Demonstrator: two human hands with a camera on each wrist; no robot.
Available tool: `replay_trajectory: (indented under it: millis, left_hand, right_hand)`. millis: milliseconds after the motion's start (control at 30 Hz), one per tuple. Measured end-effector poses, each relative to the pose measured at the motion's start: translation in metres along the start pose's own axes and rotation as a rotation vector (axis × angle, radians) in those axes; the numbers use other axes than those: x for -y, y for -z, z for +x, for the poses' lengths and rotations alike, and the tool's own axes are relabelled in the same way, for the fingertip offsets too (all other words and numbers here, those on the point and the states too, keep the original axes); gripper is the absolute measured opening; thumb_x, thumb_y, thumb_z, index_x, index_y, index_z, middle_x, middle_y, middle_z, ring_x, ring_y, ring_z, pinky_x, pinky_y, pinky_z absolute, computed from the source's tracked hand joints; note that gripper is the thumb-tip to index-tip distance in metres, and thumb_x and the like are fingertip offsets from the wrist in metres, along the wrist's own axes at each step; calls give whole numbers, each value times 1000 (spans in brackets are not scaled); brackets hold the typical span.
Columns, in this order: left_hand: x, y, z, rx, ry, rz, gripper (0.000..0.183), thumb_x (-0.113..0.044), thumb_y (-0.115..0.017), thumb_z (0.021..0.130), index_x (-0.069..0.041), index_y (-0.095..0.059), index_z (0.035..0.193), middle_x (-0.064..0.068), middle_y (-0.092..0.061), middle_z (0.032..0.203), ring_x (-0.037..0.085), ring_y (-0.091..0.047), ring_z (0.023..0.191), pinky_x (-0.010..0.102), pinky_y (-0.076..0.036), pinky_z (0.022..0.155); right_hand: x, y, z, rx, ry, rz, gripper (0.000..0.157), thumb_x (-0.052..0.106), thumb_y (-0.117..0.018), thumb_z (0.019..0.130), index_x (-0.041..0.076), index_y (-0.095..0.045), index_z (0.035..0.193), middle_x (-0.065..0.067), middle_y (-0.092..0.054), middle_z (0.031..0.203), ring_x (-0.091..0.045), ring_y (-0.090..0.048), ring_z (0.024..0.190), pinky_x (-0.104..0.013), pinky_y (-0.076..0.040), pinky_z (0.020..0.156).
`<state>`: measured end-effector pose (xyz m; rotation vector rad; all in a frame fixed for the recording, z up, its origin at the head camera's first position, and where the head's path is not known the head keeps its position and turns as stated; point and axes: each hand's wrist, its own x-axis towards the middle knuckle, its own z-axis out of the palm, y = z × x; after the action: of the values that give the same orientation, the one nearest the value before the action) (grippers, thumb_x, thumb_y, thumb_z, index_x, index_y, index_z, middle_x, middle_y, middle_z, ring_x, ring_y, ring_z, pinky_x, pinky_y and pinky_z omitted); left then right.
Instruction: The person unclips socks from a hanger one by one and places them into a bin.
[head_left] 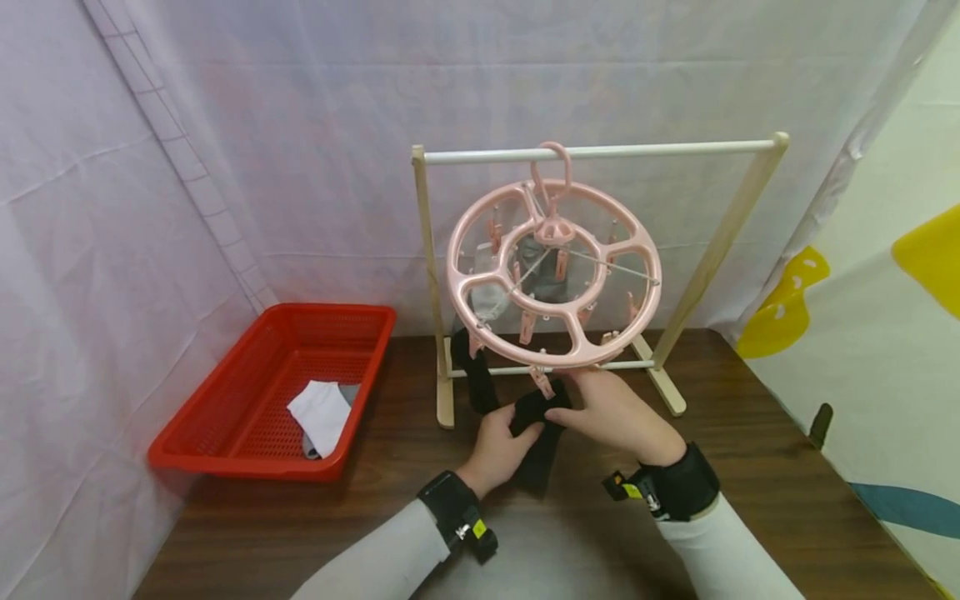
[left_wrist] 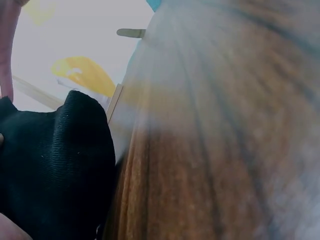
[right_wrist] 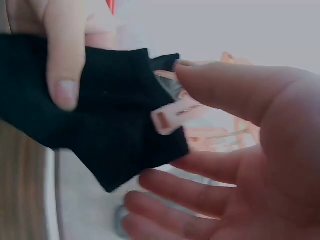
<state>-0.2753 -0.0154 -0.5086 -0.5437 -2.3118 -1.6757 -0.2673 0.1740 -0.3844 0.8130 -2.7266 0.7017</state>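
A black sock point(right_wrist: 107, 120) lies between my two hands under the front of a pink round clip hanger point(head_left: 495, 343). My left hand point(head_left: 497, 450) grips it, thumb flat across the fabric. At the cuff, my right hand point(head_left: 617, 410) holds the edge, thumb at one corner and index finger at the other. A pink clip point(right_wrist: 172, 117) sits on the cuff between that thumb and finger. The left wrist view shows the sock's dark ribbed fabric point(left_wrist: 57, 160) close up. Another black sock point(head_left: 480, 379) hangs at the hanger's left.
The hanger hooks over the white bar point(head_left: 675, 150) of a wooden-legged rack. Grey pieces point(head_left: 543, 271) and a pale piece point(head_left: 491, 300) hang from its rear clips. At left, a red basket point(head_left: 213, 462) contains a white cloth piece point(head_left: 321, 414) and grey ones. A brown table point(head_left: 757, 467) lies underneath.
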Motion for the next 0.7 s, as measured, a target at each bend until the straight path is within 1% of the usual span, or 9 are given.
replay_trajectory:
  millis: [133,200,300,433,533,633,700]
  left_hand:
    - [-1,0,-1,25,3,5,20,-25,-70,87,-11,-71,101,2,-75,92,9,-67,83,28,-54,76]
    - [-2,0,-2,35,-2,11,21,-25,-70,87,-11,-71,102,2,-75,92,9,-67,83,27,-54,75]
    - [-2,0,-3,48,-7,10,22,-25,-70,87,-11,-71,104,2,-75,93,9,-67,83,27,-54,76]
    - [-3,-1,-3,68,-5,-4,23,-24,-70,88,-11,-70,106,2,-75,95,9,-67,85,27,-55,76]
    - [-5,-1,-4,86,4,-20,23,-26,-70,88,-11,-70,106,2,-75,96,8,-67,87,27,-55,77]
    - [-7,0,-4,102,16,-34,24,-26,-71,88,-11,-70,107,2,-75,98,8,-68,89,27,-55,78]
    - [-8,-1,-4,107,19,-37,25,-26,-71,88,-11,-70,107,2,-75,99,8,-68,91,27,-54,80]
  right_hand:
    - [-7,-8,6,-49,16,106,67,40,-80,77,27,-52,137,0,-63,128,-19,-58,114,-44,-48,94]
    - [-9,-11,8,-63,18,166,68,39,-80,77,26,-52,137,0,-62,130,-19,-57,117,-45,-47,96]
    - [-11,-16,10,-68,17,284,65,34,-81,77,24,-54,135,0,-63,129,-18,-57,117,-44,-47,97]
    - [-13,-20,12,-76,11,433,57,25,-81,78,19,-58,129,-2,-63,122,-18,-60,111,-41,-50,94]
    - [-13,-22,14,-80,12,542,54,17,-80,79,14,-57,127,-7,-63,119,-20,-60,106,-39,-51,90]
    - [-13,-24,15,-79,12,614,52,9,-79,80,9,-57,127,-11,-63,117,-23,-59,104,-38,-52,88]
    - [-12,-24,15,-78,5,633,47,5,-77,80,5,-58,123,-13,-64,110,-26,-60,99,-36,-53,84]
